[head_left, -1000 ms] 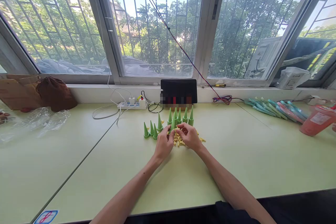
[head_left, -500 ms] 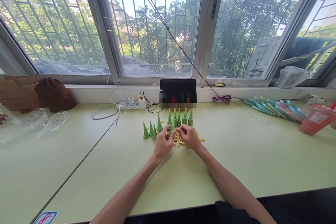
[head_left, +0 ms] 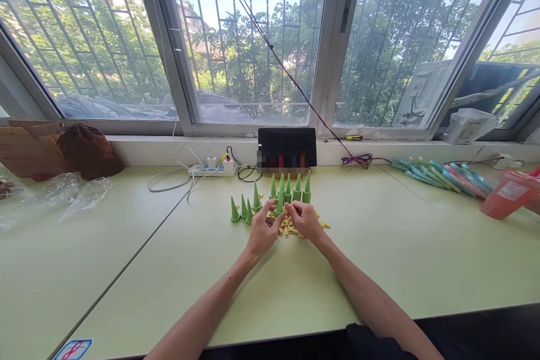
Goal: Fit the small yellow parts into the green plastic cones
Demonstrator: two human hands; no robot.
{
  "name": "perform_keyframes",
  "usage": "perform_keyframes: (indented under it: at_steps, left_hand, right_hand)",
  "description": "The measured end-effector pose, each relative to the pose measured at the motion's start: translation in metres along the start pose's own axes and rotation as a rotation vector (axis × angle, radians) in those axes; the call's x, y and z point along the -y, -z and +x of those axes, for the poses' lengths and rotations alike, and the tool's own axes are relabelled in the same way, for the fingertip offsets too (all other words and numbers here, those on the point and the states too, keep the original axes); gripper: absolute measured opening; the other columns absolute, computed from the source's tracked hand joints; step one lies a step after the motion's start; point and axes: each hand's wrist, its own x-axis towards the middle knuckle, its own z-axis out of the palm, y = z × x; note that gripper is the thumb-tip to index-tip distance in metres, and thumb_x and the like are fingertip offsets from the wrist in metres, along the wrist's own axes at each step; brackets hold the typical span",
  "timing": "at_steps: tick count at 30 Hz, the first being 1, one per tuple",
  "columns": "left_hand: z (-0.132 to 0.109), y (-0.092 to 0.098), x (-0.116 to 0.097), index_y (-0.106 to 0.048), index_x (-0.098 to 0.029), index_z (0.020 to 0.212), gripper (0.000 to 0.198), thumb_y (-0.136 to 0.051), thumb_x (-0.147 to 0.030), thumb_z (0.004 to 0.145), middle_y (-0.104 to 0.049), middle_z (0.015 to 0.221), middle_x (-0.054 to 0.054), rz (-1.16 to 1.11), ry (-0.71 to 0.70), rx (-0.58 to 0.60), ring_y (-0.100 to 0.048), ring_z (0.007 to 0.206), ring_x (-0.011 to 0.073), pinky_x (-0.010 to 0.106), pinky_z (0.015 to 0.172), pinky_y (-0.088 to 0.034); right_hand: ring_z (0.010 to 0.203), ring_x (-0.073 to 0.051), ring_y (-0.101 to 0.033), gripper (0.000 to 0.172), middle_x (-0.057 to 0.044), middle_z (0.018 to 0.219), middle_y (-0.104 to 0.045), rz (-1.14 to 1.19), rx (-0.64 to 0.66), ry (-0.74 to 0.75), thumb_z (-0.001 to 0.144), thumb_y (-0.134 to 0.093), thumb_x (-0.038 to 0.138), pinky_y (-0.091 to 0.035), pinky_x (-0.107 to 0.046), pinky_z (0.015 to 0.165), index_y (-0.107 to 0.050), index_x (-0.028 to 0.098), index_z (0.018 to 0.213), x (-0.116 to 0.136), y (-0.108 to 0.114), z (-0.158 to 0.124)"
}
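My left hand [head_left: 264, 229] is closed round a green cone-shaped spike [head_left: 280, 202], which points upward between thumb and fingers. Close by on its right, my right hand [head_left: 304, 219] has its fingertips pinched together beside the cone's base; what they hold, if anything, is too small to make out. Under and between both hands lies a loose pile of small yellow pieces [head_left: 288, 230], partly hidden by the fingers. Several more green cones [head_left: 297, 187] stand upright behind the hands, and a smaller group of green cones [head_left: 235, 211] stands to the left.
A dark tablet [head_left: 287, 146] leans at the back of the pale green table [head_left: 169, 281]. Left of it is a power strip [head_left: 211, 169] with cables. Long bagged items [head_left: 439, 173] and a red drink cup [head_left: 508, 196] are at right; a brown bag [head_left: 86, 152] sits far left.
The cone in my left hand has shifted slightly to the right and its base shows more. Both hands stay almost in place; the standing cones have not moved.
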Motion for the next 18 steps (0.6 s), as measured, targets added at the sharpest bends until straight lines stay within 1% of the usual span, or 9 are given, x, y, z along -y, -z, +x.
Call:
perform_keyframes:
  at_steps: [8, 11, 18]
  left_hand:
    - [-0.0004, -0.0009, 0.0019, -0.049, -0.021, 0.118, 0.041, -0.055, -0.044, 0.085, -0.059, 0.109, 0.010, -0.012, 0.020, 0.050, -0.056, 0.042, 0.0058, 0.019, 0.036, -0.045]
    - [-0.0006, -0.0009, 0.0030, -0.047, -0.021, 0.116, 0.039, -0.057, -0.041, 0.083, -0.058, 0.109, 0.009, -0.004, 0.018, 0.053, -0.057, 0.043, 0.0060, 0.019, 0.037, -0.046]
    - [-0.0002, -0.0007, 0.0051, -0.048, -0.021, 0.111, 0.032, -0.055, -0.037, 0.084, -0.057, 0.111, 0.008, -0.005, -0.009, 0.054, -0.054, 0.044, 0.0037, 0.017, 0.037, -0.044]
  right_hand:
    - [0.051, -0.010, -0.032, 0.047, 0.004, 0.053, -0.039, -0.026, -0.039, 0.031, 0.092, -0.042, 0.054, -0.026, -0.023, 0.048, -0.043, 0.019, 0.060, -0.0017, 0.0009, 0.0005]
    - [0.051, -0.010, -0.032, 0.048, 0.004, 0.053, -0.039, -0.042, -0.032, 0.030, 0.091, -0.042, 0.055, -0.026, -0.023, 0.048, -0.043, 0.019, 0.060, -0.0018, 0.0010, 0.0006]
    - [0.050, -0.011, -0.034, 0.047, 0.003, 0.052, -0.041, -0.025, 0.004, 0.011, 0.091, -0.043, 0.052, -0.027, -0.024, 0.047, -0.043, 0.019, 0.057, -0.0014, 0.0008, 0.0006]
